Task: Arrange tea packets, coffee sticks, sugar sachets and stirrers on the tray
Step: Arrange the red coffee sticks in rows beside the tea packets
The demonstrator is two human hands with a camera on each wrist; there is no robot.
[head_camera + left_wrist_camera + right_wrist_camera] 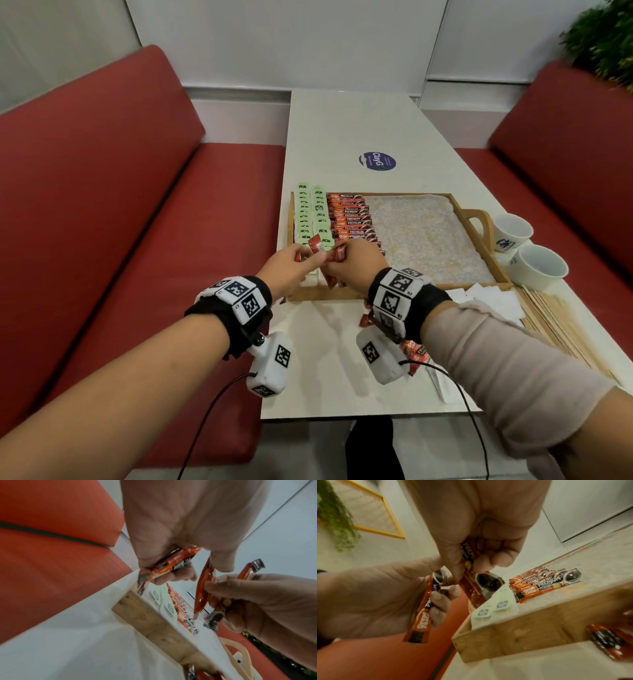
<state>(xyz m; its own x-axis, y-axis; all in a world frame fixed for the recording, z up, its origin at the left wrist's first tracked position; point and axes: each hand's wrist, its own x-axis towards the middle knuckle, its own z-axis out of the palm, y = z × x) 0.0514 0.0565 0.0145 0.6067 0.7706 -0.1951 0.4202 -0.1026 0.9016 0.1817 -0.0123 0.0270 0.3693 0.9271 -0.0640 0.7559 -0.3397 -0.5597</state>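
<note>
Both hands hover over the near left corner of the wooden tray (325,295). My left hand (291,263) grips an orange-red coffee stick (173,563) in curled fingers. My right hand (352,262) pinches another coffee stick (471,574) and holds a few more; the two hands almost touch. On the tray lie two columns of green tea packets (310,212) at the left, with a column of coffee sticks (351,216) beside them. White sachets (486,298) and wooden stirrers (555,318) lie on the table at the near right.
Loose coffee sticks (416,354) lie on the white table under my right wrist. Two paper cups (512,229) (539,267) stand right of the tray handle. The tray's patterned liner (421,236) shows bare on its right. Red benches flank the table.
</note>
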